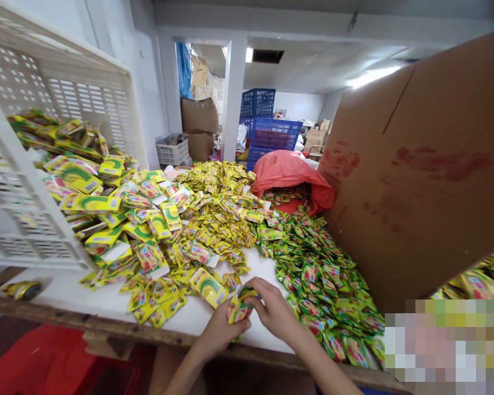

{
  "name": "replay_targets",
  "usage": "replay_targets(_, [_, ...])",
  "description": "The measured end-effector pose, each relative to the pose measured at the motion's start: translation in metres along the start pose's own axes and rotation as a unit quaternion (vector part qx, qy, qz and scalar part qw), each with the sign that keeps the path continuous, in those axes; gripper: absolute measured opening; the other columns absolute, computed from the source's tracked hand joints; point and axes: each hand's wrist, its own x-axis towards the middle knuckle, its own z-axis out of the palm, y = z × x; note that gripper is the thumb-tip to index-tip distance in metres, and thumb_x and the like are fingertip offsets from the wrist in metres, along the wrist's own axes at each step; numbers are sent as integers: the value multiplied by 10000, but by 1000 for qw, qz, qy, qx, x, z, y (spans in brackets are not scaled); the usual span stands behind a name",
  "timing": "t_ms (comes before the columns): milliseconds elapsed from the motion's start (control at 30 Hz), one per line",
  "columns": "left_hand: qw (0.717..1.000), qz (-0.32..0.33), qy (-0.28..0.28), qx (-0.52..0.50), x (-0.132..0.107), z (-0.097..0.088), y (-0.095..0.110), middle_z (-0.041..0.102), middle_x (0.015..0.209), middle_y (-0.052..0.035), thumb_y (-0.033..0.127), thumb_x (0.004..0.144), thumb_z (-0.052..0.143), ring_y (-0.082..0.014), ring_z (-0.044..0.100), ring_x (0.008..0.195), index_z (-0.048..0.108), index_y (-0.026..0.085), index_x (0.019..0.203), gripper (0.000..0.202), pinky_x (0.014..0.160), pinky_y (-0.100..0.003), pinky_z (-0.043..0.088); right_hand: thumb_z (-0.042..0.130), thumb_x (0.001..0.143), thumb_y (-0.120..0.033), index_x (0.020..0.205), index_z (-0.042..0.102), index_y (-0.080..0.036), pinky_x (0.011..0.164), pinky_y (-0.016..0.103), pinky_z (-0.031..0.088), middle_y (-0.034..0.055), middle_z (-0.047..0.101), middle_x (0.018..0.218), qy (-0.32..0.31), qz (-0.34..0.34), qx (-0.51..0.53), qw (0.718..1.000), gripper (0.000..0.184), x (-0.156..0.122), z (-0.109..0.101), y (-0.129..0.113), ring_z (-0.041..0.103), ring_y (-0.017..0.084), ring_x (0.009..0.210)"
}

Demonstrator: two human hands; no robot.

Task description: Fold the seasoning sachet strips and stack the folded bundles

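Left hand (219, 332) and right hand (274, 308) both have a grip on some yellow-green packets (237, 311) near the counter (258, 264) edge, so one loose pinch could probably send some over.

- A packing workshop or small factory room, by its contents.
- Heaps of small yellow printed sachets (220, 222) and small green printed sachets (319, 280) cover a white-topped, wooden-edged desk (258, 269).
- A white slatted plastic crate (57, 227) lies tipped, full of flat yellow-and-green boxes (82, 178).
- Behind, stacked blue perforated plastic crates (275, 134) and brown cardboard cartons (315, 135) suggest storage.
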Motion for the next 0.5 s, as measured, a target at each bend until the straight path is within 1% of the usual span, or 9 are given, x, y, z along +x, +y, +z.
replay_targets(67, [1000,-5,-5,10,-1,2,3,570,800,-5,266,637,686,-158,503,747,550,139,933,350,690,-252,390,494,798,-153,916,529,-224,693,257,408,21,596,847,-12,23,5,1000,142,5,-1,-3,557,179,811])
replay_targets(133, [1000,-3,-4,10,-2,2,4,573,801,-5,272,638,686,-154,502,743,551,138,938,355,688,-248,388,516,787,-173,975,508,-231,648,244,400,5,607,803,-19,49,8,999,197,10,0,-3,572,173,751])
replay_targets(233, [1000,-6,3,5,-3,0,4,562,732,5,312,627,694,-139,494,680,554,135,871,332,626,-233,379,531,785,-196,1022,482,-237,606,235,388,-13,610,752,-32,66,4,997,245,15,3,0,578,168,691])
replay_targets(300, [1000,-22,9,0,-2,-1,3,555,681,10,345,619,698,-134,495,639,549,136,809,319,590,-229,373,543,785,-205,990,507,-232,643,250,392,7,611,803,-31,48,-25,998,210,15,2,3,573,181,753])
replay_targets(400, [999,-46,11,-6,-2,0,4,559,633,9,366,611,702,-130,505,597,546,132,756,316,568,-232,374,556,786,-217,868,548,-218,698,280,388,37,583,853,-19,10,-88,996,82,13,-2,6,532,201,831])
replay_targets(467, [999,-49,6,-5,-1,1,4,568,615,5,365,611,704,-128,510,582,559,126,742,309,562,-233,375,561,788,-219,806,543,-214,695,280,385,31,564,829,-29,-2,-103,994,26,13,-4,4,517,194,815])
replay_targets(500, [999,-47,3,-6,-1,1,5,576,615,2,364,611,705,-130,516,583,566,124,740,306,562,-233,379,566,786,-217,789,538,-213,692,278,382,24,558,814,-37,-4,-102,994,28,13,-4,3,515,188,803])
